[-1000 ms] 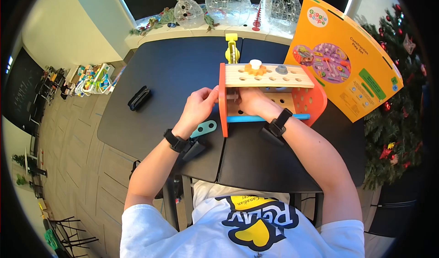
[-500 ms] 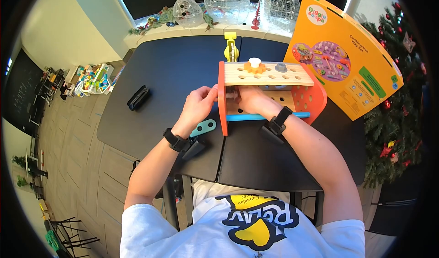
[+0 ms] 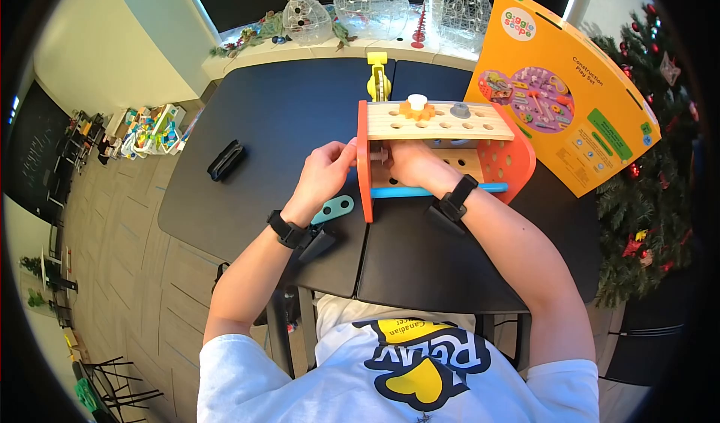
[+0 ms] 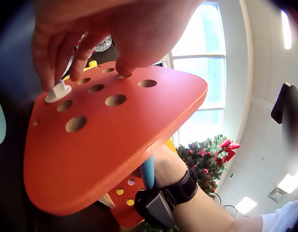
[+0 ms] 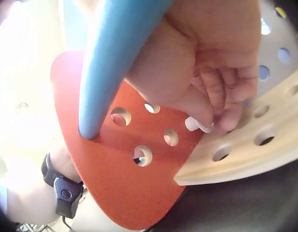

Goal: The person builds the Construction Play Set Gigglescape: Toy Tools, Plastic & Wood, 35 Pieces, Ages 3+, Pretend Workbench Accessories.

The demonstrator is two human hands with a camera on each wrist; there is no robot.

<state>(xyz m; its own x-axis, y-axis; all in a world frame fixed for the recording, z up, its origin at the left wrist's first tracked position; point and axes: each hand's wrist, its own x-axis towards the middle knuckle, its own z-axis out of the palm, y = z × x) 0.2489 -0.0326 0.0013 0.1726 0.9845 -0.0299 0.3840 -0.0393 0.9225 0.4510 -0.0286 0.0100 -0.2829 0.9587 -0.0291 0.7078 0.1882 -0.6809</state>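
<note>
A toy workbench has a red side panel, a pale wooden top and a blue rod. Outside the panel, my left hand has its fingertips at a white bolt head; another fingertip rests at a hole. My right hand reaches inside under the top. Its thumb and a finger pinch a small white piece against the panel's inner face, beside a holed wooden board. The fingertips partly hide that piece.
A teal holed strip lies beside the left wrist. A black case is further left on the dark table. Behind the workbench stands a yellow toy piece, with an orange box upright at the right.
</note>
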